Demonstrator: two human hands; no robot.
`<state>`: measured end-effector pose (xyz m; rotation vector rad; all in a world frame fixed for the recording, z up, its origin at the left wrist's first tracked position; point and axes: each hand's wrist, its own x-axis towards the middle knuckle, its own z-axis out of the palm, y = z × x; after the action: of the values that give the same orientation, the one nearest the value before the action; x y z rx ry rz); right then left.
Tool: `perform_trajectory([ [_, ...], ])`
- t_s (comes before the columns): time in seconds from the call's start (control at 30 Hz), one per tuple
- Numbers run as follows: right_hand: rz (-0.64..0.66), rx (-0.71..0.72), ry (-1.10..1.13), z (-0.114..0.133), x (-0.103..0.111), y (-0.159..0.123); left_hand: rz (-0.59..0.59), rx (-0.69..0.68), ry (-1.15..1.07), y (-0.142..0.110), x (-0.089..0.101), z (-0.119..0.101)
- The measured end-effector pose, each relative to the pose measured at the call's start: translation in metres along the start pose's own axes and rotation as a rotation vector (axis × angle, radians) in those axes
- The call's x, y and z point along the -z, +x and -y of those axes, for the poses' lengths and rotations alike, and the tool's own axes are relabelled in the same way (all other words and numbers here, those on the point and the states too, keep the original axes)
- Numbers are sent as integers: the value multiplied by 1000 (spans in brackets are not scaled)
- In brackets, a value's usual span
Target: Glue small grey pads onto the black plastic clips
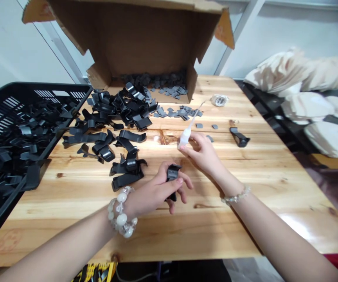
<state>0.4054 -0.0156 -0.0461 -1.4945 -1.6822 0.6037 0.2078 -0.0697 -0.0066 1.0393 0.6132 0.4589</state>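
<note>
My left hand [164,186] holds a curved black plastic clip [173,172] between thumb and fingers, low over the front of the table. To its right and a little farther off, my right hand [202,152] pinches a small white bottle [185,137] with a long thin nozzle pointing up and away. Left of my hands lie several loose black clips [128,172], and behind them is a larger heap [119,105] of the same. Small flat grey pads [183,112] are scattered beyond the bottle. A single black clip [239,137] rests off to the right.
An open cardboard box [157,35] lies at the back, grey pads inside it. A black plastic basket [36,89] full of black parts stands at the left. A wristwatch-like round item [219,100] sits at the back right. Stacked cream cloth pieces [304,102] are beyond the table's right edge.
</note>
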Motion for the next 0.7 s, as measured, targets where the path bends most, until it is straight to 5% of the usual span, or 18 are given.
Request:
perform_trajectory([
  [0.17, -92, -159, 459, 11, 6, -4, -83, -21, -71, 1, 3, -2],
  [0.4, -156, -221, 930, 43, 59, -13, -203, -120, -90, 3, 5, -3],
  [0.7, -248, -508, 1067, 38, 92, -6, -77, 115, -85, -1, 4, -2],
])
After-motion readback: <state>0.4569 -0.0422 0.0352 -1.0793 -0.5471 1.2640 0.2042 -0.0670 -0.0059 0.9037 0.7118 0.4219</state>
